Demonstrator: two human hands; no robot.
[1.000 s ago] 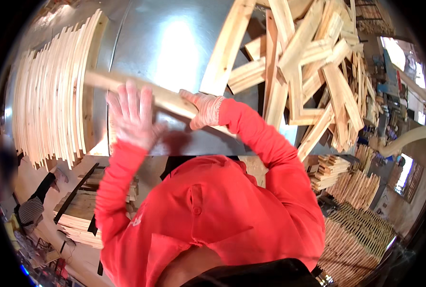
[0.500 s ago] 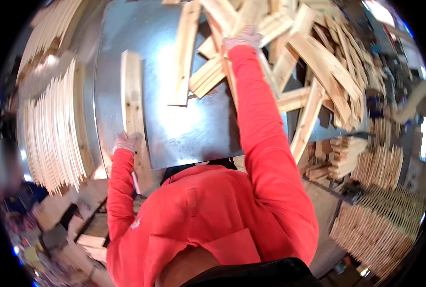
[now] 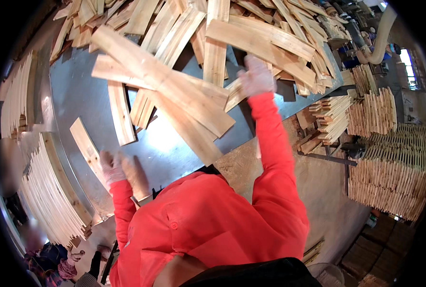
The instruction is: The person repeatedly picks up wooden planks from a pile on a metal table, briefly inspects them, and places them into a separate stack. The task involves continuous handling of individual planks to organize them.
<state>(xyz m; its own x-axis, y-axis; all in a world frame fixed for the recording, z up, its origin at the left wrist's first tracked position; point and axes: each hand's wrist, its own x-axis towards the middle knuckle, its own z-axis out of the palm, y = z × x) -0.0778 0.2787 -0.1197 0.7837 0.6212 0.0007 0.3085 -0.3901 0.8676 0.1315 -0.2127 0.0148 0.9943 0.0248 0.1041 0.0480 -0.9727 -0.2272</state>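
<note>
The left hand (image 3: 110, 167) is at a pale board (image 3: 87, 146), slats (image 3: 49, 189) stacked to its left; the right hand (image 3: 257, 79) nears heaped planks (image 3: 289, 70). I can't tell either's grip. Crossed boards (image 3: 160, 79) lie between.

The right arm (image 3: 273, 138) is stretched well ahead of the red-clad torso (image 3: 198, 215), the gloved right hand (image 3: 258, 77) blurred; the gloved left hand (image 3: 111, 166) is held nearer, ahead of the torso's left side.
</note>
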